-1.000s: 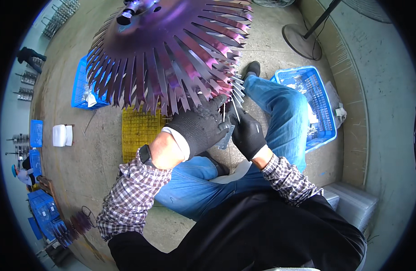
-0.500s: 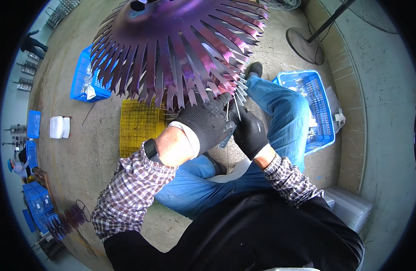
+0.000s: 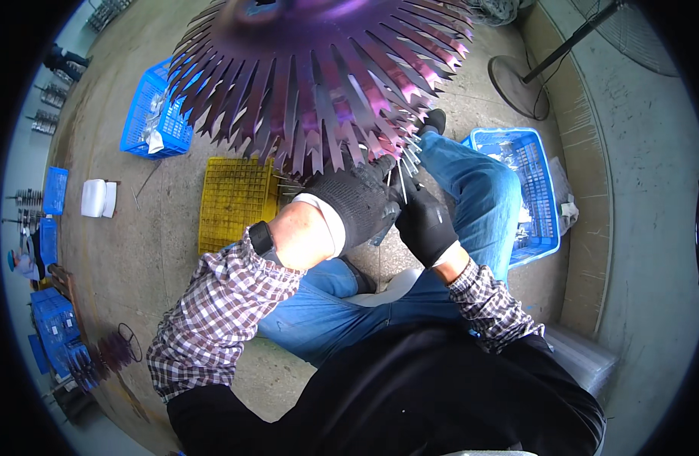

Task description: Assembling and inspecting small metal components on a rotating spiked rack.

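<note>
A large purple metal rack [image 3: 311, 53], shaped like a shallow cone with long slots and fork-tipped prongs around its rim, hangs in front of me. Thin silver metal pieces [image 3: 412, 154] sit on prongs at its lower right edge. My left hand [image 3: 353, 201], in a black knitted glove, is closed just below the rim; a flat shiny piece [image 3: 380, 235] sticks out under it. Beside it my right hand [image 3: 427, 224], also gloved, is closed with fingertips pinched near a thin silver strip [image 3: 403, 182]. The fingertips of both hands are partly hidden.
Near my right leg stands a blue crate [image 3: 543, 190] holding silver parts. A yellow basket [image 3: 232, 205] is left of my legs, with another blue crate [image 3: 140, 125] beyond. A fan stand [image 3: 517, 85] is by the right wall. White blocks [image 3: 97, 198] lie on the floor.
The rack has shifted slightly right and up in view, and seems slightly turned. Both hands stay together at its lower edge, moved a little right.
</note>
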The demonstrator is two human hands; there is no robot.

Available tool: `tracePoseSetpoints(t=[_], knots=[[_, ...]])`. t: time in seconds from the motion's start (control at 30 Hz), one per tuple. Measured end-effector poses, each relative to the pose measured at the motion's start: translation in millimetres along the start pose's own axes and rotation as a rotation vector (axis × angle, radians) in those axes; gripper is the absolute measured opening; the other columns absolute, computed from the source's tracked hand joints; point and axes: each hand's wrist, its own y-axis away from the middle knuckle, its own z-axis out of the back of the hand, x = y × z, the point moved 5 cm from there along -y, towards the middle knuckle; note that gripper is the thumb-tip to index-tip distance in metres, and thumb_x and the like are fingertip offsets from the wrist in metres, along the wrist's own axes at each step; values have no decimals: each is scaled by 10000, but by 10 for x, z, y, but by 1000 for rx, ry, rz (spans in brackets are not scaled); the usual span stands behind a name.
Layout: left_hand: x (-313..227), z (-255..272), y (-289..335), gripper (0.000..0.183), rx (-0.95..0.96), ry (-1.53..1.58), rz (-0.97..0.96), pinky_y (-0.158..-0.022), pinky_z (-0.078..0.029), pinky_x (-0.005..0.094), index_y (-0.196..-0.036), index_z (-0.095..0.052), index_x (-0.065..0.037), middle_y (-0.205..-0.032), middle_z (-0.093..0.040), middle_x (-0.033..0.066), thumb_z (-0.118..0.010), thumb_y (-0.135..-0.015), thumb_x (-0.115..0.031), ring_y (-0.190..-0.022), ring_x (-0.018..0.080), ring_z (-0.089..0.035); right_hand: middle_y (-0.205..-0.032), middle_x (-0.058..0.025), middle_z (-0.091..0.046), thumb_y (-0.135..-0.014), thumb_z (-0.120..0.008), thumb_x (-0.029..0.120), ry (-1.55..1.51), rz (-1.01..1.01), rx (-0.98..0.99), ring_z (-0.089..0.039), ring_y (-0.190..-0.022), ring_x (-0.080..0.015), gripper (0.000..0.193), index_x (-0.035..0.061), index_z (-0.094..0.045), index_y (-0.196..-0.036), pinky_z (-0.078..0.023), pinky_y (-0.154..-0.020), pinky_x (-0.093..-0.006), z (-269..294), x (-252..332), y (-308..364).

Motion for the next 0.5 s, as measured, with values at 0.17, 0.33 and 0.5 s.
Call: tracePoseSetpoints(t=[0.17, 0.33, 0.5], knots=[[22, -41, -55, 361, 156, -6, 30, -1070, -514, 465, -1140, -793, -18, -1384, -676, 255, -573, -1028, -282, -1052, 401, -710, -951, -230, -702, -927, -693, 109, 205, 7, 144, -698, -789, -386, 644, 36, -497, -1537, -560, -703, -448, 118, 110, -122], [-10, 249, -50, 333, 272, -68, -118, -1120, -490, 443, -1258, -738, -1, -1479, -617, 233, -583, -1041, -200, -1240, 366, -661, -1254, -212, -726, -915, -665, 33, 48, 72, 72, -720, -970, -354, 710, 71, -466, -1595, -573, -835, -399, 172, 18, -85], [198, 319, 81, 381, 11, 448, 82, -1196, -435, 440, -1405, -644, -21, -1547, -573, 192, -602, -1034, -98, -1411, 340, -560, -1055, -206, -740, -998, -696, 159, 7, 71, 84, -733, -926, -319, 571, 13, -519, -1521, -590, -807, -378, 378, -12, 46]])
